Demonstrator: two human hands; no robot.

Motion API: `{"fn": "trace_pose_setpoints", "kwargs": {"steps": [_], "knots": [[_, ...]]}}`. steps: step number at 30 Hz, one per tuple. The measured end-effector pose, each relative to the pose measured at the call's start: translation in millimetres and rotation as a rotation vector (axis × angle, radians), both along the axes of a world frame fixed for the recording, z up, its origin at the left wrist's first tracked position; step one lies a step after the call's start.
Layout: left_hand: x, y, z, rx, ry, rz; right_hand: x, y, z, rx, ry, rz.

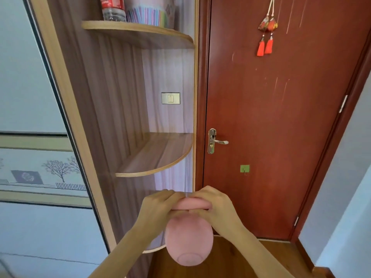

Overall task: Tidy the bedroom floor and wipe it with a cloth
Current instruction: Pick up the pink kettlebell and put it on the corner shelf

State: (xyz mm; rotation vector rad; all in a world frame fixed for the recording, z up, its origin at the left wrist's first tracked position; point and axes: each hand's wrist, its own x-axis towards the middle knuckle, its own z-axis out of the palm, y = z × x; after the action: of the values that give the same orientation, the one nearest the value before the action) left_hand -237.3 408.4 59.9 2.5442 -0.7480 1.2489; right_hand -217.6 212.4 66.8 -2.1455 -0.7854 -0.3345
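Observation:
A pink plush toy [188,241] hangs in front of me, low in the middle of the view. Both hands hold it by its upper pink part. My left hand [160,205] grips the left side of that part with curled fingers. My right hand [214,205] grips the right side, thumb underneath. The rounded body of the toy dangles below the hands, above the wooden floor [230,261]. No cloth is in view.
A corner shelf unit [158,157] with curved wooden shelves stands straight ahead; a bottle [112,9] and a striped container [147,15] sit on the top shelf. A red door [281,117] with a metal handle [215,141] is on the right. A wardrobe panel [30,97] is left.

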Motion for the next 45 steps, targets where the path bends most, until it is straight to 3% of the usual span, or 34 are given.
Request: {"fn": "trace_pose_setpoints", "kwargs": {"steps": [9,17,24,37,45], "knots": [[94,23,33,0.025,-0.038,0.047,106,23,29,0.071,-0.003,0.07],[174,64,75,0.103,-0.113,0.038,191,59,61,0.109,-0.143,0.131],[245,99,105,0.054,-0.108,0.025,261,95,91,0.19,-0.243,0.133],[346,122,88,0.046,-0.005,0.025,368,119,76,0.186,-0.199,0.19],[389,127,91,0.034,0.012,0.173,436,130,82,0.124,-0.19,0.3]]}}
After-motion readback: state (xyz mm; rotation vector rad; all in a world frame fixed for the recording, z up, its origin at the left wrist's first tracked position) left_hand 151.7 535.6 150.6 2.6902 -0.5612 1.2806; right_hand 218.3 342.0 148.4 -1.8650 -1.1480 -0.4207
